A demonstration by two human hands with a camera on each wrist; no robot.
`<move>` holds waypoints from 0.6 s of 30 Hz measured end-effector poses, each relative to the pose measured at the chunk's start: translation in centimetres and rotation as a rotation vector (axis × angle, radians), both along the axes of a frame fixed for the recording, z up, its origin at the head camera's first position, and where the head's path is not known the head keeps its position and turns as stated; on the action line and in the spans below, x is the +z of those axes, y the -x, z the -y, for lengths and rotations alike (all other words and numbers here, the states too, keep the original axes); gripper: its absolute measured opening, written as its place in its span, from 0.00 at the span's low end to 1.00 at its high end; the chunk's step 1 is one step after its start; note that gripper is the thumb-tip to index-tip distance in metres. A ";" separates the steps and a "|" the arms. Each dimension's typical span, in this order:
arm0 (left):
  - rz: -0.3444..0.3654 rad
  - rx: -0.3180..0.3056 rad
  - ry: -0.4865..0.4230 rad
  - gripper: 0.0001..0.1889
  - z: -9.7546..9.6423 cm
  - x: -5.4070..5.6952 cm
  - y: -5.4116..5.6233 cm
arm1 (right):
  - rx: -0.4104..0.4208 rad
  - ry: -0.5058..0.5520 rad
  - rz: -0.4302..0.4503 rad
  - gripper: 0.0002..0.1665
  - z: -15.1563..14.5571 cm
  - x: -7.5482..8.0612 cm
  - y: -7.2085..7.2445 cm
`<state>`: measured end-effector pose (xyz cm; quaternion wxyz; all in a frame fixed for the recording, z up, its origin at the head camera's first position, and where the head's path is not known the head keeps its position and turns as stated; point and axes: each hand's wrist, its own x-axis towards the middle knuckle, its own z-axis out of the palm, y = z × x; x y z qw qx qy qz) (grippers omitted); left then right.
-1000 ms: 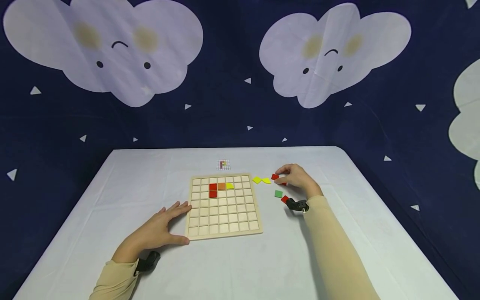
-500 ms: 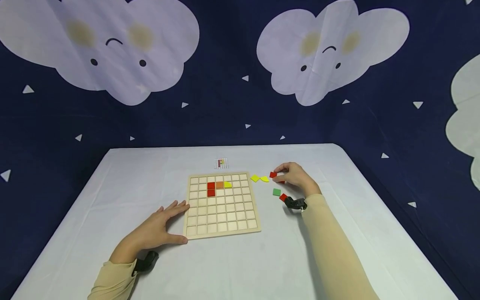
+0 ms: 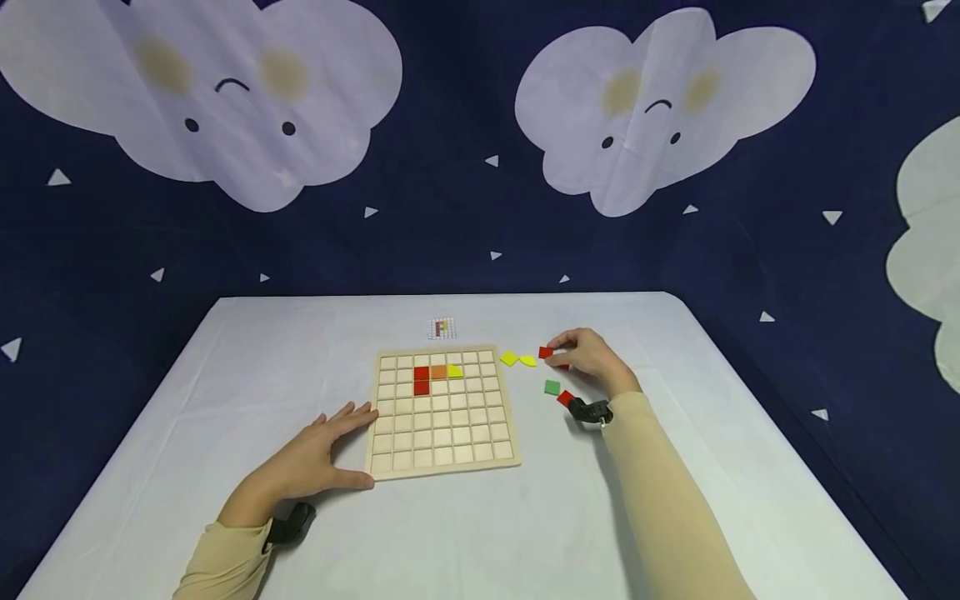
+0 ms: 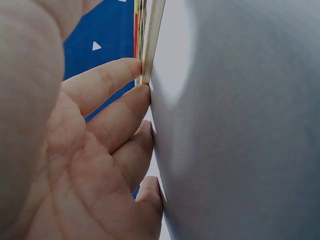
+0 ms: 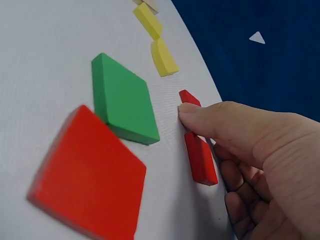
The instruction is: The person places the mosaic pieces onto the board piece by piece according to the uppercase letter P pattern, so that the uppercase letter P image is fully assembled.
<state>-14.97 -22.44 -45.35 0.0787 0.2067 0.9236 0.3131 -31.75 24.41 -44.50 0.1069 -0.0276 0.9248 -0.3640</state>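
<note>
A pale wooden grid board [image 3: 442, 417] lies on the table. Two red tiles, an orange tile [image 3: 438, 372] and a yellow quarter-round tile [image 3: 455, 372] sit in its upper cells. My left hand [image 3: 311, 454] is spread at the board's left side; its thumb and fingertips touch the edge. To the board's right, my right hand [image 3: 592, 354] pinches a red tile [image 3: 546, 352] on the table between thumb and index finger. Another red tile [image 5: 201, 159] lies beneath that hand, beside the thumb. In the right wrist view, the index fingertip is hidden behind the thumb.
Two yellow tiles [image 3: 509, 358] lie just off the board's right edge. Nearer me are a green tile [image 3: 552, 387] and a red tile [image 5: 92, 177], partly behind the right wrist camera in the head view. A small printed pattern card [image 3: 442, 328] lies beyond the board.
The head view shifts slightly. Both hands, the board and the tiles keep their places.
</note>
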 end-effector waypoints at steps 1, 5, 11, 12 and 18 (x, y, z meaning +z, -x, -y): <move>0.004 0.001 -0.002 0.54 0.0 0.0 0.0 | -0.005 -0.004 0.001 0.21 0.0 -0.1 0.0; 0.019 0.003 0.000 0.54 -0.1 -0.1 -0.2 | -0.013 -0.003 0.017 0.21 -0.2 -0.3 -0.2; 0.013 0.010 0.005 0.54 0.0 -0.1 -0.1 | -0.024 0.012 0.018 0.21 -0.2 -0.1 -0.1; 0.012 0.011 0.005 0.54 0.0 -0.1 0.0 | -0.022 0.011 0.013 0.21 -0.2 -0.1 0.0; 0.000 0.015 0.011 0.54 0.2 0.1 -0.1 | -0.008 0.002 -0.013 0.21 0.2 0.2 0.2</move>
